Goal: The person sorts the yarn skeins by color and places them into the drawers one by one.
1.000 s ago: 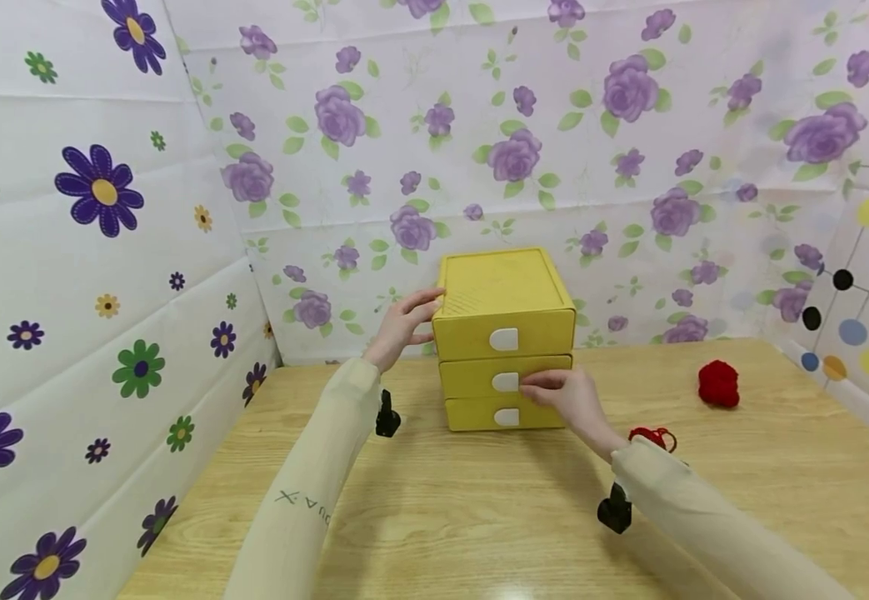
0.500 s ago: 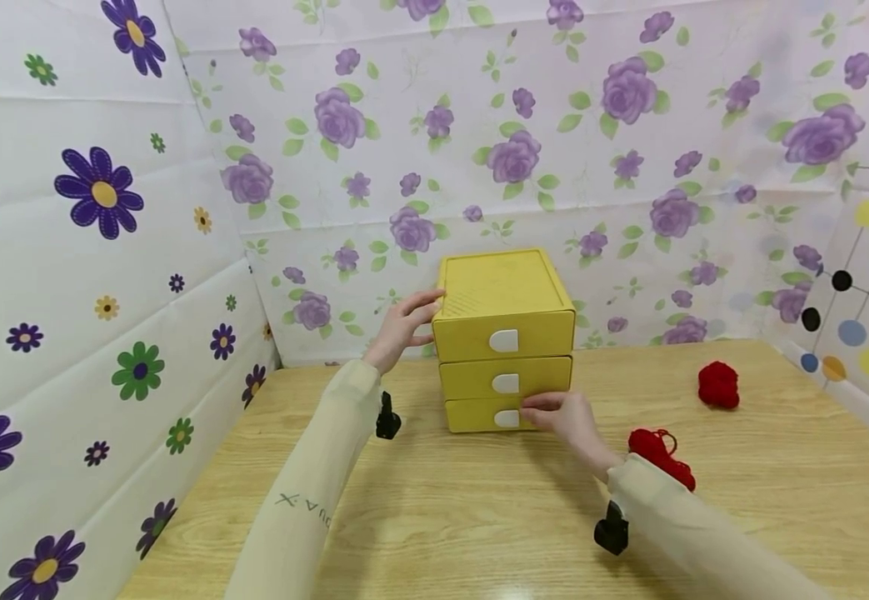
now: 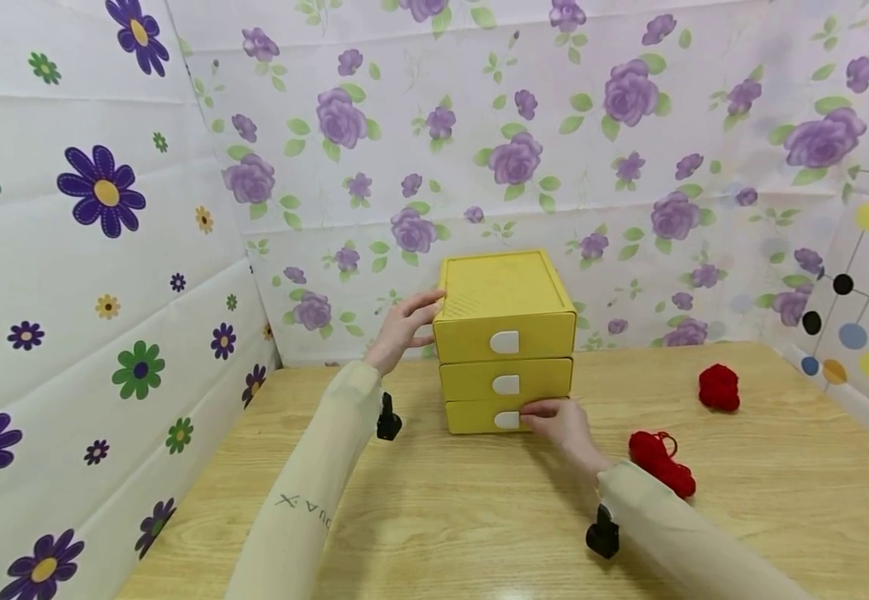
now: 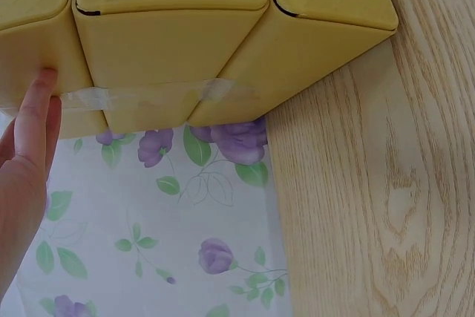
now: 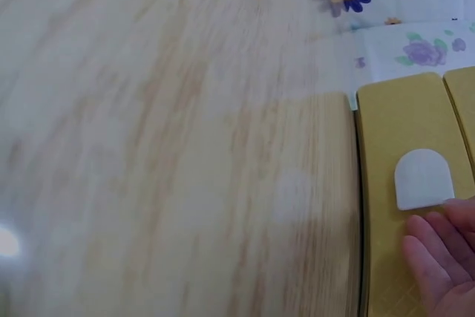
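Note:
A yellow three-drawer storage box (image 3: pixel 505 283) stands on the table, all three drawer fronts nearly flush. Each front has a white pull tab. My left hand (image 3: pixel 402 329) rests on the box's left side near the upper edge, fingers extended; the left wrist view shows the fingertips of this hand (image 4: pixel 30 131) against the yellow side wall. At the bottom drawer my right hand (image 3: pixel 563 429) pinches the right edge of the white drawer handle (image 3: pixel 507 420). In the right wrist view, the thumb and finger meet at the corner of this handle (image 5: pixel 423 180), the other fingers curled below it.
A red yarn bundle (image 3: pixel 661 463) lies on the wooden table (image 3: pixel 434 517) beside the right forearm. Farther back on the right sits a second red yarn ball (image 3: pixel 719 388). Flower-printed cloth (image 3: pixel 374 200) hangs behind the box and at the left.
My right hand has moved down from the middle drawer's tab to the bottom one. Its forearm shifted lower, uncovering more of the red yarn. The left hand stays in place.

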Action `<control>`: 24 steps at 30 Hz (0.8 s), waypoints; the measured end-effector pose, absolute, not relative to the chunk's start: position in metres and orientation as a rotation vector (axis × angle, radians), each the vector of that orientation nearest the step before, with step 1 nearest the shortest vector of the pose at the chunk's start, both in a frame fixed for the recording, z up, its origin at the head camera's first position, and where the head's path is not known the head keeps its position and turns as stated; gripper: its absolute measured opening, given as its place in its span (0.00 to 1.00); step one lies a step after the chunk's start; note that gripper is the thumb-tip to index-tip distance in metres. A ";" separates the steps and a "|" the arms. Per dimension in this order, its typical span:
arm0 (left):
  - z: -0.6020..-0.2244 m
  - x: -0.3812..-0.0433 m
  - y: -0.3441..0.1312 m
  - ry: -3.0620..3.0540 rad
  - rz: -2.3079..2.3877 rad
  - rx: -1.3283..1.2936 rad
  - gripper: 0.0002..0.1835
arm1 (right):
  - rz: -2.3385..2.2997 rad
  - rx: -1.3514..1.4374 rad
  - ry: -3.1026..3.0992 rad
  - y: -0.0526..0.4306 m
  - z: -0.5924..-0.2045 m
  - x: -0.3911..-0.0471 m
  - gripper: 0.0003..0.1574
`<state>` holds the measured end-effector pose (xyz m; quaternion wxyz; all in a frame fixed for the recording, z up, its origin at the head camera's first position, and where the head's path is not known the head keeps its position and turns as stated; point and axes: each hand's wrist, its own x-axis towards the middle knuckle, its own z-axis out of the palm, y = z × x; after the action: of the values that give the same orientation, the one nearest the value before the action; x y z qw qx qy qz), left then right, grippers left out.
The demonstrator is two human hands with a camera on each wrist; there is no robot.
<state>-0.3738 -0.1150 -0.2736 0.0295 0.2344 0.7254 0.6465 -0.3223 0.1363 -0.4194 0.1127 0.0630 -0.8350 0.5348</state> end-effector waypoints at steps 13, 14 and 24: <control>-0.275 -0.375 -0.116 2.222 2.003 0.728 0.23 | 1.569 0.262 -2.438 0.134 -0.423 -0.328 0.03; -0.275 -0.376 -0.116 2.221 2.002 0.728 0.23 | 1.567 0.260 -2.444 0.135 -0.423 -0.328 0.03; -0.275 -0.376 -0.116 2.221 2.007 0.732 0.23 | 1.591 0.265 -2.477 0.135 -0.421 -0.327 0.03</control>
<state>-0.3762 -0.1159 -0.2753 0.0302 0.2374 0.7203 0.6510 -0.3270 0.1354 -0.4206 0.0929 0.0894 -0.8344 0.5359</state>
